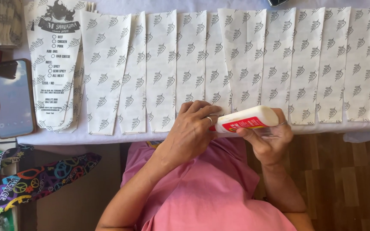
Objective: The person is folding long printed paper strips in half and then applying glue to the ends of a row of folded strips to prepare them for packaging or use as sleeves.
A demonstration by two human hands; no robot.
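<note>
Paper sleeves (pixel 219 64) lie overlapping in a row across the table (pixel 365 126). A phone (pixel 13 98) lies at the row's left end. Both hands hold a bottle (pixel 247 119) sideways over the table's near edge, left hand (pixel 191 128) at its tip, right hand (pixel 268 139) around its body.

Approx 10 printed paper sleeves (pixel 192 68) in row, 1 glue bottle (pixel 247 119), 1 phone (pixel 13 99), 2 hands.
</note>
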